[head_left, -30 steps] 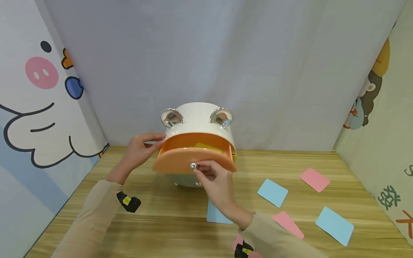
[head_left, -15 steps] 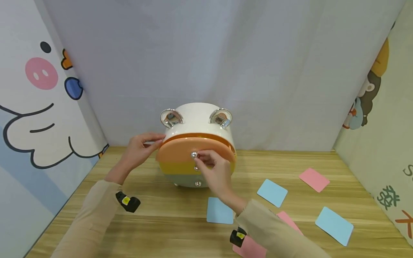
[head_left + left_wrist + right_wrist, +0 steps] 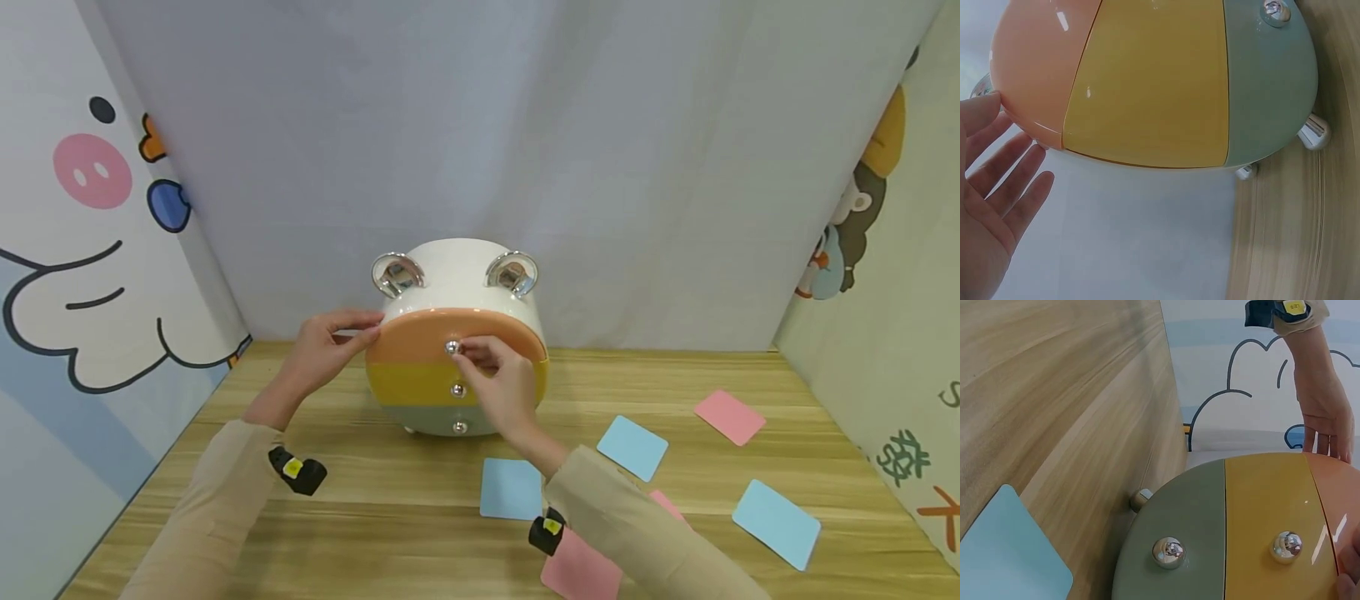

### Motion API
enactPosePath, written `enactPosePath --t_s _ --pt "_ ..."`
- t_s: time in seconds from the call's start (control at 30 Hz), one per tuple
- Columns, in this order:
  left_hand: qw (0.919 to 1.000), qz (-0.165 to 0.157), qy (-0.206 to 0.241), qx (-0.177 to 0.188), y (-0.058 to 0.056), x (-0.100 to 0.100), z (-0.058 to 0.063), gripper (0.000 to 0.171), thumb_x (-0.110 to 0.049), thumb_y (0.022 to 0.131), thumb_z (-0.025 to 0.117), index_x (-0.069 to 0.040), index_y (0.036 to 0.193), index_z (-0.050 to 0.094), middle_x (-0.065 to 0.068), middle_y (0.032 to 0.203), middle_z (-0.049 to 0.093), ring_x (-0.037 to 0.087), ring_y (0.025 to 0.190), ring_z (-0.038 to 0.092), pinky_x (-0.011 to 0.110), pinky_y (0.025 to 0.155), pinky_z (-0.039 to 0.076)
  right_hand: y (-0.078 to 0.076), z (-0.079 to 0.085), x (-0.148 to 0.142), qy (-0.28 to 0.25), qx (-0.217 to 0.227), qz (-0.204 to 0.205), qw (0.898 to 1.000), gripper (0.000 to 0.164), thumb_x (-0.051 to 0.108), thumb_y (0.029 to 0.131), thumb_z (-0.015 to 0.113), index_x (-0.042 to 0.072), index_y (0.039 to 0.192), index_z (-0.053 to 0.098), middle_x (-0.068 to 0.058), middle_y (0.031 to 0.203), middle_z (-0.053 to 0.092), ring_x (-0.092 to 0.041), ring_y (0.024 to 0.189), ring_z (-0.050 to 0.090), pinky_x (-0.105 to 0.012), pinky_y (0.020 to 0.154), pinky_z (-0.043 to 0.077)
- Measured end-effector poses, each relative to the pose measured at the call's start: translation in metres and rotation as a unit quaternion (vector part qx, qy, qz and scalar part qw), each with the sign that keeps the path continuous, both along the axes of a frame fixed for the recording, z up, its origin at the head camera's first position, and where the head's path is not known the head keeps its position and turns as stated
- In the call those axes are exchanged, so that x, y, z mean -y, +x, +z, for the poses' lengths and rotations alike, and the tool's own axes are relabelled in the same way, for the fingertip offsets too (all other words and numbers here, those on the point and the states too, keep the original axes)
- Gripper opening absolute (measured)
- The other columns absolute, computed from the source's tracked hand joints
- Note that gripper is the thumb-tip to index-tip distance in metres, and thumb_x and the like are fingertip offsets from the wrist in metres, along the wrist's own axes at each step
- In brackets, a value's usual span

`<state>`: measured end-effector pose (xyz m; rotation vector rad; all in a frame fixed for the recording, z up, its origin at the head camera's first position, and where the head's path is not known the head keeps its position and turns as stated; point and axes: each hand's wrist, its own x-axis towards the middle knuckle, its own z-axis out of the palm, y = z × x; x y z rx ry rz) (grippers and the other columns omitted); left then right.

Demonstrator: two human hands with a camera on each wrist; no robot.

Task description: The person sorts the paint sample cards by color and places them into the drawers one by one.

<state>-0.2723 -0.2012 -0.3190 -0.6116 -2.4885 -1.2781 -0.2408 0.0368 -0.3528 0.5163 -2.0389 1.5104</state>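
A small rounded drawer cabinet (image 3: 468, 275) with a white shell and two silver ears stands on the table. Its front has an orange drawer (image 3: 405, 337), a yellow drawer (image 3: 408, 385) and a grey-green drawer (image 3: 420, 418), all flush with the shell. My right hand (image 3: 504, 383) pinches the silver knob (image 3: 452, 347) of the orange drawer between thumb and fingers. At the cabinet's upper left edge, my left hand (image 3: 322, 354) rests with thumb and fingertips against the shell. In the left wrist view, that hand's fingers (image 3: 1013, 169) are extended and spread.
Blue cards (image 3: 512, 489) and pink cards (image 3: 731, 417) lie scattered on the wooden table (image 3: 375, 533), front and right of the cabinet. A grey curtain (image 3: 637, 167) hangs behind. Printed panels flank both sides.
The orange drawer, pulled out with something yellow inside it, has slid fully back in. My right hand moved away from me with its knob; the left hand stayed on the cabinet's side.
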Motion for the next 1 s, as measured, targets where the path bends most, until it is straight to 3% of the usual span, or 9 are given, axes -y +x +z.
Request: enactPosePath --t_s 0.1,0.33,0.47,0.67,0.9,1.0 --pt "1.0 0.003 0.0 -0.002 0.0 0.0 0.0 0.027 -0.017 0.087 0.062 -0.002 0.108 0.067 0.012 0.108 0.064 0.0 0.092 0.056 0.024 0.075 0.053 0.0 -0.001 -0.001 -0.016 0.011 0.012 1.0 0.013 0.01 0.08 0.07 0.003 0.09 0.068 -0.007 0.083 0.069 -0.016 0.069 0.063 -0.023 0.064 0.054" --pt "1.0 0.003 -0.004 -0.004 0.0 0.0 -0.001 0.027 -0.017 0.087 0.062 -0.002 0.109 0.067 0.012 0.109 0.064 0.024 0.099 0.058 0.028 0.075 0.054 0.008 -0.006 -0.009 -0.073 0.071 0.034 0.994 0.012 0.005 0.079 0.069 -0.001 0.09 0.068 -0.013 0.085 0.068 -0.018 0.072 0.063 -0.022 0.064 0.054" --pt "1.0 0.004 -0.002 0.0 0.0 0.0 -0.001 0.027 -0.018 0.087 0.062 -0.002 0.109 0.066 0.012 0.11 0.064 0.024 0.1 0.058 0.026 0.075 0.054 0.015 -0.013 -0.014 -0.075 0.101 0.038 0.991 0.014 0.004 0.079 0.069 -0.001 0.091 0.067 -0.014 0.086 0.068 -0.018 0.074 0.064 -0.023 0.066 0.055" --pt "1.0 0.003 0.0 0.001 0.001 -0.001 0.0 0.028 -0.018 0.087 0.062 -0.002 0.11 0.066 0.012 0.111 0.063 0.024 0.101 0.058 0.034 0.077 0.054 0.023 -0.03 -0.016 -0.06 0.165 0.028 0.984 0.016 0.006 0.078 0.07 0.0 0.093 0.067 -0.012 0.087 0.068 -0.02 0.076 0.064 -0.019 0.065 0.053" --pt "1.0 0.0 0.007 -0.002 0.001 -0.001 -0.001 0.027 -0.017 0.087 0.062 -0.002 0.109 0.066 0.012 0.111 0.063 0.024 0.1 0.058 0.018 0.073 0.052 0.038 -0.024 -0.009 -0.049 0.174 0.029 0.983 0.019 0.001 0.08 0.067 -0.009 0.095 0.063 -0.021 0.09 0.065 -0.032 0.081 0.063 -0.023 0.066 0.053" --pt "1.0 0.001 0.007 -0.003 0.001 0.0 -0.002 0.027 -0.017 0.087 0.062 -0.002 0.109 0.066 0.012 0.11 0.064 0.024 0.099 0.058 0.014 0.072 0.051 0.034 -0.032 -0.006 -0.039 0.172 0.025 0.984 0.02 0.004 0.081 0.067 -0.005 0.098 0.063 -0.018 0.092 0.066 -0.029 0.084 0.063 -0.024 0.07 0.053"
